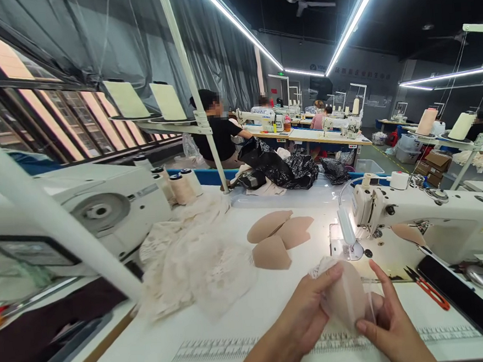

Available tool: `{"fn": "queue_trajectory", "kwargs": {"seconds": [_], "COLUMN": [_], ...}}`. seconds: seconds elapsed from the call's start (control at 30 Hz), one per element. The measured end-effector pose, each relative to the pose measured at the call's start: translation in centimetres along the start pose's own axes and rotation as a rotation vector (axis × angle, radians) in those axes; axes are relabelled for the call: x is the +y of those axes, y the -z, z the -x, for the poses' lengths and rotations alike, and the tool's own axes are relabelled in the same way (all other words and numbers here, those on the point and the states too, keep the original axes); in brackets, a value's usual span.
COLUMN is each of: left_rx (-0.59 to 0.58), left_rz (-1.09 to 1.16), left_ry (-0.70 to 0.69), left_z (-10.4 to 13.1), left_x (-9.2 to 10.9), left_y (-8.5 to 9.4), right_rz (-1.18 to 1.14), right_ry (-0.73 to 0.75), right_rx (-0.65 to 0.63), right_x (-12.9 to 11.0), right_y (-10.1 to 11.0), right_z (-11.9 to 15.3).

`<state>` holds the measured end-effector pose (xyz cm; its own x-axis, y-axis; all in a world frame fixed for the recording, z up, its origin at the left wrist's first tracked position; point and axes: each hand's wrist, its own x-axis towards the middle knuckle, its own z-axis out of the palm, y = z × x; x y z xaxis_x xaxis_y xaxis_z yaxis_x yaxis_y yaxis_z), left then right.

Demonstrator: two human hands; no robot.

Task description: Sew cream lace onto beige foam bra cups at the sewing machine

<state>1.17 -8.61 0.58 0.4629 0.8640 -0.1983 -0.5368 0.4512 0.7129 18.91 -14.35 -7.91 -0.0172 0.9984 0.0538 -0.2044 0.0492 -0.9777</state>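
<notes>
Both hands hold a beige cup-shaped piece (pixel 345 298) with sheer white fabric over it, in front of the sewing machine (pixel 396 209). My left hand (pixel 306 309) grips its left side, the thumb on top near the upper edge. At the lower right edge, my right hand (pixel 389 317) pinches it with the thumb, its index finger raised. Several flat beige pieces (pixel 271 256) lie on the table beyond my left hand. A heap of cream lace fabric (pixel 198 267) spreads to their left.
Orange-handled snips (pixel 433 293) and a black phone (pixel 458 295) lie at the right. A ruler strip (pixel 220 348) runs along the front. Behind are black plastic bags (pixel 277 164) and a seated person (pixel 217 133). A slanted white pole (pixel 54 216) crosses the left.
</notes>
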Motion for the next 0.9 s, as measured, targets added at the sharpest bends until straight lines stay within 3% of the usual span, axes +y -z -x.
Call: {"fn": "queue_trajectory", "kwargs": {"seconds": [0.07, 0.13, 0.2, 0.27, 0.33, 0.43, 0.67, 0.9], "left_rx": [-0.220, -0.518, -0.761, -0.886, -0.921, -0.918, -0.833, -0.829], "left_rz": [-0.209, -0.618, -1.166, -1.615, -1.818, -1.824, -1.741, -1.782], "left_ry": [-0.002, -0.053, -0.230, -0.435, -0.515, -0.481, -0.538, -0.647], "left_z": [0.2, -0.1, -1.2, -2.9, -4.7, -6.5, -6.8, -7.3], "left_x": [1.3, 2.6, 3.5, 3.9, 4.1, 4.1, 3.9, 4.0], "left_y": [0.2, 0.6, 1.0, 1.3, 1.5, 1.9, 2.8, 2.8], "right_rz": [0.193, 0.501, 0.867, 1.115, 1.262, 1.357, 1.267, 1.281], "right_ry": [0.090, 0.281, 0.515, 0.706, 0.802, 0.850, 0.842, 0.780], "right_rx": [-0.012, -0.050, -0.160, -0.281, -0.347, -0.352, -0.313, -0.265], "right_x": [-0.6, -1.7, -2.8, -3.3, -2.9, -1.9, -2.3, -2.7], "right_y": [1.2, 2.4, 3.5, 4.4, 5.1, 6.2, 6.6, 6.3], "right_z": [-0.5, -2.0, -4.5, -7.3, -9.6, -11.1, -9.8, -10.1]}}
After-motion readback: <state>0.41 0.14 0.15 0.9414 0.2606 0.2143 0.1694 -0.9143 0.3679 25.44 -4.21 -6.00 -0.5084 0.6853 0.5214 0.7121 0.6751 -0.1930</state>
